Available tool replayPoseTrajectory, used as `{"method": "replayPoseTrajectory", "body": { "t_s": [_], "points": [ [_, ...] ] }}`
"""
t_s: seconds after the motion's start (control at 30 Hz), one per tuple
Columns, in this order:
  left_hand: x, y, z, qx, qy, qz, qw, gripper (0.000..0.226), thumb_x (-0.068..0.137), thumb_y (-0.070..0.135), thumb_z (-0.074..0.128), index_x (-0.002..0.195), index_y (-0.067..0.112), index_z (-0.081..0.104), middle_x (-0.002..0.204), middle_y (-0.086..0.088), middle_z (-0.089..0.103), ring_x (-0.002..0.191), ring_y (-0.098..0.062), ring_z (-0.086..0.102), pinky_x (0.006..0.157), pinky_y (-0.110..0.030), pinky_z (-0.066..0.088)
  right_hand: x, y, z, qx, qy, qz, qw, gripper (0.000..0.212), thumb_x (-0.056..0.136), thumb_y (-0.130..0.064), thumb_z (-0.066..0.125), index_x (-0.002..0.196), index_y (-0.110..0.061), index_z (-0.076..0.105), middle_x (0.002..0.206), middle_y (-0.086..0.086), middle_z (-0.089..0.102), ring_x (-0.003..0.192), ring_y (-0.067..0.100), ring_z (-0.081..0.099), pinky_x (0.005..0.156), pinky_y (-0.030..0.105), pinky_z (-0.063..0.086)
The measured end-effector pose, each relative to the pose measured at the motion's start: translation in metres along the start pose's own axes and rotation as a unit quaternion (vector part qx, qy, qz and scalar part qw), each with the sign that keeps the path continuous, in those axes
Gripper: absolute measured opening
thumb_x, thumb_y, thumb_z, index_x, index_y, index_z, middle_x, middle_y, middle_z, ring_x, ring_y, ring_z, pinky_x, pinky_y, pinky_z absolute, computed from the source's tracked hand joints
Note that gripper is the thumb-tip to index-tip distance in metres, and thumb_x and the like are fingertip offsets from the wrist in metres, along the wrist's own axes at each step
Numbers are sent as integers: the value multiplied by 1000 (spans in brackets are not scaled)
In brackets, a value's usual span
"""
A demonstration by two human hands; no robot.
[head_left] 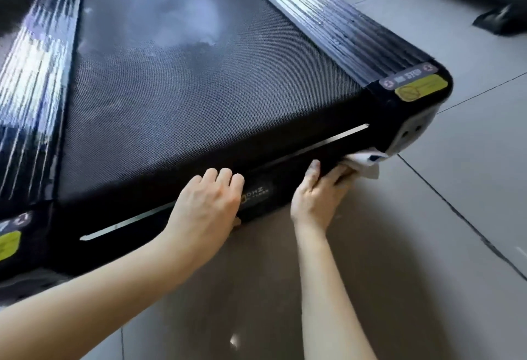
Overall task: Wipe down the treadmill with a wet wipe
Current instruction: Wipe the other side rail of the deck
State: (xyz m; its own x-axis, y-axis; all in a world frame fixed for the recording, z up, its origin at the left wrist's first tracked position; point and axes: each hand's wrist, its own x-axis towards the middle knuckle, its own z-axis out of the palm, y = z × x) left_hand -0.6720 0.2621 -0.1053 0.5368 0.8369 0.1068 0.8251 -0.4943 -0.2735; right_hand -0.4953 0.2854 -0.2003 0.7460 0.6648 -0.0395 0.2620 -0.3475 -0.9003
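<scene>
Wipe (368, 166) gripped by right hand (316, 195), against treadmill (199, 97)

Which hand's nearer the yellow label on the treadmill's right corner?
Right. The right hand holds the wet wipe against the end face of the treadmill, below and left of that yellow label. The left hand grips the end edge near the middle, farther away.
</scene>
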Motion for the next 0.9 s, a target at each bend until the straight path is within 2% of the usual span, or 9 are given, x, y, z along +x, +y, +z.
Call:
{"method": "replayPoseTrajectory", "body": {
  "t_s": [0.07, 0.17, 0.27, 0.33, 0.47, 0.53, 0.63, 0.77, 0.9],
  "points": [
    [-1, -3, 2, -22, 12, 8, 1000, 73, 39, 40, 101, 91, 8, 61, 79, -8, 53, 69, -29, 54, 57, -40, 44, -17, 2, 1, -108, -11, -48, 993, 98, 98, -69, 14, 151, 12, 29, 156, 41, 23, 147, 51, 23, 124, 49, 21],
    [-5, -11, 8, -59, 35, 23, 997, 64, 45, 37, 99, 89, 10, 60, 80, -8, 55, 71, -30, 56, 59, -41, 45, -61, 0, 3, -199, -30, -152, 968, 102, 98, -72, 3, 150, 10, 35, 154, 34, 34, 147, 47, 27, 125, 51, 20],
    [-14, -15, 24, -88, 102, 16, 991, 37, 65, 25, 85, 90, 11, 61, 85, -10, 53, 79, -32, 53, 65, -44, 43, -93, 2, 9, -230, -113, -275, 927, 83, 104, -62, 17, 148, 3, 42, 153, 26, 41, 145, 41, 33, 124, 51, 23],
    [-18, -19, 29, -104, 115, 2, 988, 37, 71, 30, 83, 97, 11, 64, 91, -11, 53, 85, -32, 51, 69, -43, 42, -82, 10, -1, -253, -143, -333, 897, 77, 105, -57, 23, 148, 3, 43, 153, 26, 41, 146, 41, 33, 123, 51, 25],
    [-24, -13, 22, -113, 70, -6, 991, 61, 61, 51, 89, 102, 13, 65, 96, -9, 54, 90, -29, 52, 75, -41, 45, -11, 19, -43, -313, -122, -280, 899, 101, 95, -73, 7, 157, 5, 23, 167, 24, 13, 156, 34, 7, 128, 44, 10],
    [-26, -12, 21, -97, 64, -1, 993, 68, 58, 53, 91, 106, 12, 66, 98, -9, 53, 91, -28, 51, 75, -40, 46, 29, 24, -60, -320, -101, -287, 897, 104, 94, -77, 6, 154, 5, 28, 164, 26, 19, 155, 35, 10, 127, 46, 15],
    [-29, -17, 25, -65, 68, 5, 996, 80, 57, 51, 92, 121, 9, 65, 102, -11, 54, 94, -29, 52, 75, -41, 47, 68, 36, -79, -350, -81, -328, 874, 90, 99, -67, 19, 155, 3, 29, 162, 24, 22, 153, 34, 16, 122, 52, 26],
    [-41, -24, 17, -35, 37, 3, 999, 95, 56, 52, 91, 134, 8, 61, 106, -10, 58, 96, -29, 56, 77, -40, 49, 20, 27, -56, -285, -48, -285, 914, 91, 101, -68, 19, 150, 7, 34, 156, 29, 30, 148, 41, 25, 121, 54, 27],
    [-54, -44, 7, -22, 15, -30, 999, 81, 51, 62, 90, 113, 13, 70, 103, -8, 58, 94, -28, 55, 77, -41, 49, -79, 14, -5, -230, -119, -400, 879, 87, 101, -65, 24, 149, 7, 39, 155, 31, 34, 147, 44, 27, 126, 50, 17]
  ]
}}
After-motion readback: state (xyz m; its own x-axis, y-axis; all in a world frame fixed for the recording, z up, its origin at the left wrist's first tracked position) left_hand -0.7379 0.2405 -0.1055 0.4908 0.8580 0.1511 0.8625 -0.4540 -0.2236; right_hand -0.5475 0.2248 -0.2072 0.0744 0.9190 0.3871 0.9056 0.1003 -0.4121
